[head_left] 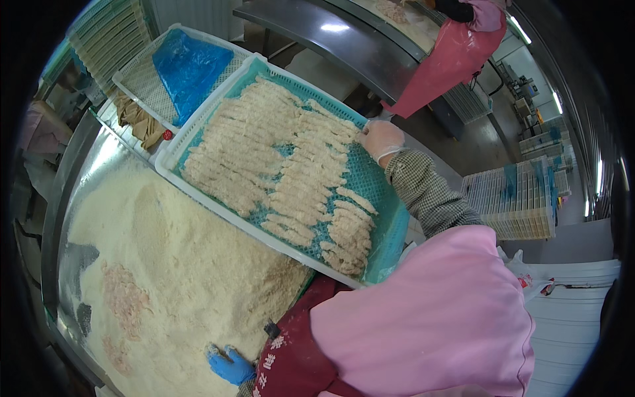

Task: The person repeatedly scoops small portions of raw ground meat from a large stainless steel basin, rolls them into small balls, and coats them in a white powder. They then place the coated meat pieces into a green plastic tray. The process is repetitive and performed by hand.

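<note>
My left hand [229,364], in a blue glove, rests fingers apart on pale breading crumbs [213,278] spread over a metal table, beside my maroon apron [297,347]. My right hand [383,141], in a thin translucent glove, is curled over the far long rim of a white plastic crate [218,206]. Its fingertips meet the end of a breaded strip; whether they grip the strip or the rim is hidden. Inside the crate, a green mesh liner [369,171] carries rows of breaded strips [248,134]. Raw pinkish meat pieces [124,300] lie on the crumbs.
Behind the crate stands another white crate [131,79] with a blue plastic sheet [191,69]. A tan cloth [138,119] lies beside it. Across the aisle, a person in a red apron [451,64] works at a steel table [327,34]. Stacked crates [511,198] stand at right.
</note>
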Motion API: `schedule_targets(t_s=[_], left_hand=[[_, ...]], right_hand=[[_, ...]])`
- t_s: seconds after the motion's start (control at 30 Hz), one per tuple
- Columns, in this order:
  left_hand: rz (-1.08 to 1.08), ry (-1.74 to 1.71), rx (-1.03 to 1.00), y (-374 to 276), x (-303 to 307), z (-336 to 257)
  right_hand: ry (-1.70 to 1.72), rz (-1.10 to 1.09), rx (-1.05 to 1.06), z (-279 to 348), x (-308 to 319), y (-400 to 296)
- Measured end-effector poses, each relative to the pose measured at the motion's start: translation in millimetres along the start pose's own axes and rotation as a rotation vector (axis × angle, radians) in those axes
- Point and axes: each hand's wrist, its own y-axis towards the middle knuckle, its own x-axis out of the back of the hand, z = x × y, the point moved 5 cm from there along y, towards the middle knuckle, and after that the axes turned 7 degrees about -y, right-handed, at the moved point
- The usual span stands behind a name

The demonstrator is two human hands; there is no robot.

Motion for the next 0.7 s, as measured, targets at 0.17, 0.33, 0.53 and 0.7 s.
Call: schedule_targets(t_s=[0.17, 0.33, 0.53, 0.7], left_hand=[[-0.007, 0.023, 0.006, 0.6, 4.1, -9.8], [-0.048, -0.032, -0.039, -2.8, 2.7, -8.3], [-0.101, -0.088, -0.071, -8.1, 3.2, -4.7], [-0.218, -0.057, -0.201, -5.0, -7.5, 20.0]], right_hand=[[-0.057, 0.01, -0.063, -9.6, -1.7, -2.7], [-0.143, -0.004, 0.014, -25.4, -12.5, -4.6], [-0.072, -0.292, 0.124, -14.1, -30.2, -17.7], [-0.024, -0.216, 0.197, -29.3, -50.4, -13.9]])
